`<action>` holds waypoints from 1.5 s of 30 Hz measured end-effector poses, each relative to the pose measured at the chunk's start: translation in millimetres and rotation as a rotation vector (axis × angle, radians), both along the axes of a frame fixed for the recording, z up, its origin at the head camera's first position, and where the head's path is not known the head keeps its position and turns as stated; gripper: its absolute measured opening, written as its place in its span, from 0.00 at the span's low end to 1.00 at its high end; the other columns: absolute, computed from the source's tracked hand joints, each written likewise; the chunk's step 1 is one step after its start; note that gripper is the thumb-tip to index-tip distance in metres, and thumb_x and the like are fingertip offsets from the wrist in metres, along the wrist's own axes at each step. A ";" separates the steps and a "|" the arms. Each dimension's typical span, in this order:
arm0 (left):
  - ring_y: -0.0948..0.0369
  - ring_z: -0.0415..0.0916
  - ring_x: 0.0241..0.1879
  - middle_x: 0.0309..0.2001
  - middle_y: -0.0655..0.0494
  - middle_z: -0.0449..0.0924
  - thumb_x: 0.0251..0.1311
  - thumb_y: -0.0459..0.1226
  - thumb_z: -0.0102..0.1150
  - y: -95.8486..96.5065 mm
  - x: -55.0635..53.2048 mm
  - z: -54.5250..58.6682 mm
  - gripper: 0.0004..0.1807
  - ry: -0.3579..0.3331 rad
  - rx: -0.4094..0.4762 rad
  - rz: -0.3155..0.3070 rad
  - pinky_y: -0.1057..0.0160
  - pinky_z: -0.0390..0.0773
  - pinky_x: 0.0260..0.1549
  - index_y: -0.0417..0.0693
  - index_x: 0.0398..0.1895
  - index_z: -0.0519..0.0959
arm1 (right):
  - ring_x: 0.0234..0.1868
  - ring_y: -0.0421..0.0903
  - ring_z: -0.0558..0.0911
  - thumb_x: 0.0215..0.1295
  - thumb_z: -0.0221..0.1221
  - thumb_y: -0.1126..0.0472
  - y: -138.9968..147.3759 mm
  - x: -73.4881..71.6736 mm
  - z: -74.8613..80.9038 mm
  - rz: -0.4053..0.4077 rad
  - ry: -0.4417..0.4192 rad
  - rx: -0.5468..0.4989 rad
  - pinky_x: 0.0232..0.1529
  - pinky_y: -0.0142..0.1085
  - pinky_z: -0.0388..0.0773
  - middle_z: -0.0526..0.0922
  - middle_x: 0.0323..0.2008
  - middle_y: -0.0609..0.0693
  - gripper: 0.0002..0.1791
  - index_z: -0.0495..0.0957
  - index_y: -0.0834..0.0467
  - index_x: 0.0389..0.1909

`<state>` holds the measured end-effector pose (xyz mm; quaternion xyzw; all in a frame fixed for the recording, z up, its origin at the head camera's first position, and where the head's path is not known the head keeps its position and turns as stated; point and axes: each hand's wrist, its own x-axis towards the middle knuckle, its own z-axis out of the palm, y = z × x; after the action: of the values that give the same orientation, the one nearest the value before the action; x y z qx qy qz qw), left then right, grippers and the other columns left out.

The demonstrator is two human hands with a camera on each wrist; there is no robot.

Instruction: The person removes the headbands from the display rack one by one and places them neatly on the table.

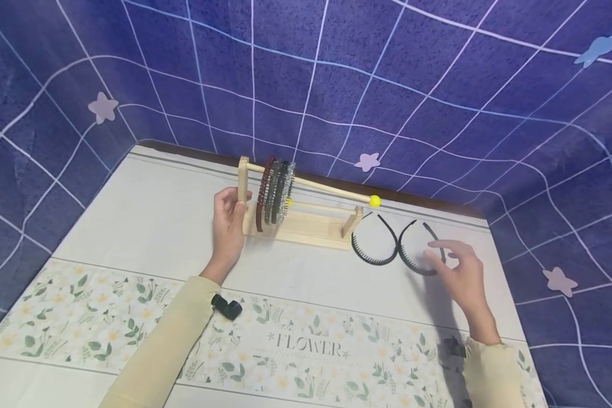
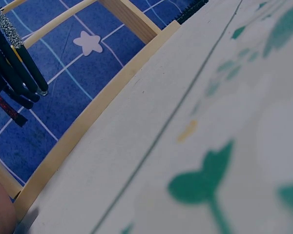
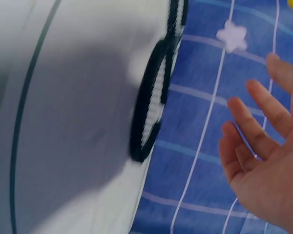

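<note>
1. Table [image 1: 148, 226]: white cloth with a floral band along its near edge, blue grid backdrop behind.
2. Wooden rack [image 1: 306, 224]: stands near the far edge; its rod carries several headbands [image 1: 275, 190] bunched at the left end, with a yellow knob [image 1: 374, 200] at the right tip.
3. Left hand [image 1: 229, 224]: fingers curled around the rack's left post, steadying it.
4. Right hand [image 1: 461, 275]: fingers spread and relaxed, holding nothing, hovering over the right black headband [image 1: 418, 249].
5. Left black headband [image 1: 374, 241]: lies flat, just beside the rack's right post.
6. Handling note: pinching the right headband at its arch looks wisest, the rack kept braced.
</note>
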<state>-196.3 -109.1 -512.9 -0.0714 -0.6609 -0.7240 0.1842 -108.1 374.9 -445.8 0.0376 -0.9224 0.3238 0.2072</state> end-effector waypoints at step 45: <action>0.45 0.72 0.76 0.71 0.37 0.75 0.90 0.41 0.44 -0.4 -0.6 -0.6 0.19 -0.003 -0.018 -0.014 0.54 0.66 0.82 0.47 0.75 0.61 | 0.33 0.39 0.84 0.69 0.73 0.73 -153.4 4.3 34.8 0.248 -0.011 -0.501 0.30 0.25 0.76 0.89 0.37 0.48 0.09 0.89 0.66 0.47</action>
<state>-196.9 -109.5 -513.4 -0.0766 -0.6672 -0.7194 0.1775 -103.7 221.5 -411.1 0.0960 -0.8029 0.5651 0.1638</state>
